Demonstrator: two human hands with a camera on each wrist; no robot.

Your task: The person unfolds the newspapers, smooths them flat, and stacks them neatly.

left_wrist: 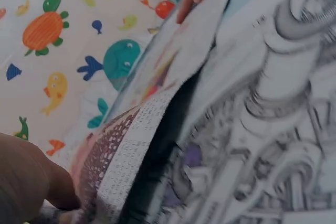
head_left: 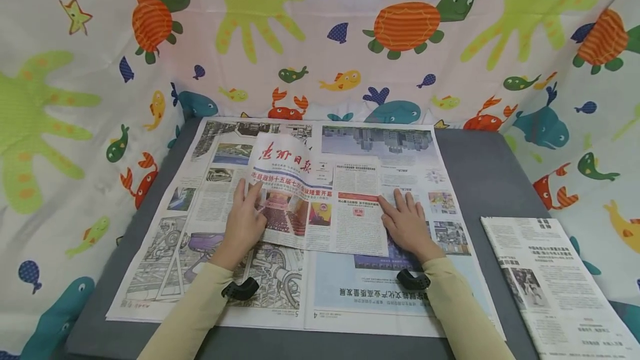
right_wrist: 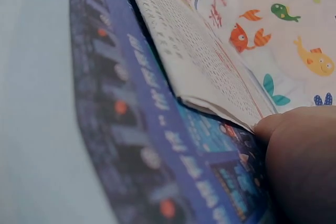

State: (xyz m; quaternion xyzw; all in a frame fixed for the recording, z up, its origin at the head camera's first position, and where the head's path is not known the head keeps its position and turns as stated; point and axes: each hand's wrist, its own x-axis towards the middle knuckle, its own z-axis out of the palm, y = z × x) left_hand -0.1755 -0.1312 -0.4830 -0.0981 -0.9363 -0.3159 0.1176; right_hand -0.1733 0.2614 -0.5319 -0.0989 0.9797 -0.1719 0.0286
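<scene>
A small folded newspaper [head_left: 320, 204] with a red headline and photos lies on a larger spread newspaper [head_left: 200, 193]. My left hand [head_left: 242, 229] touches its left edge, with index finger and thumb at the border and the fingers fairly straight. Along the right edge rests my right hand [head_left: 407, 224], fingers spread and the index fingertip on the paper. In the left wrist view the folded newspaper [left_wrist: 142, 135] rises a little off the drawing beneath. The right wrist view shows my thumb [right_wrist: 299, 156] against the folded newspaper's corner [right_wrist: 210, 98]. The finger undersides are hidden.
Another folded newspaper [head_left: 560, 288] lies at the right on the grey table [head_left: 485, 165]. A white cloth [head_left: 320, 38] printed with sea animals surrounds the table at the back and sides. Black wrist straps [head_left: 240, 289] sit over both sleeves.
</scene>
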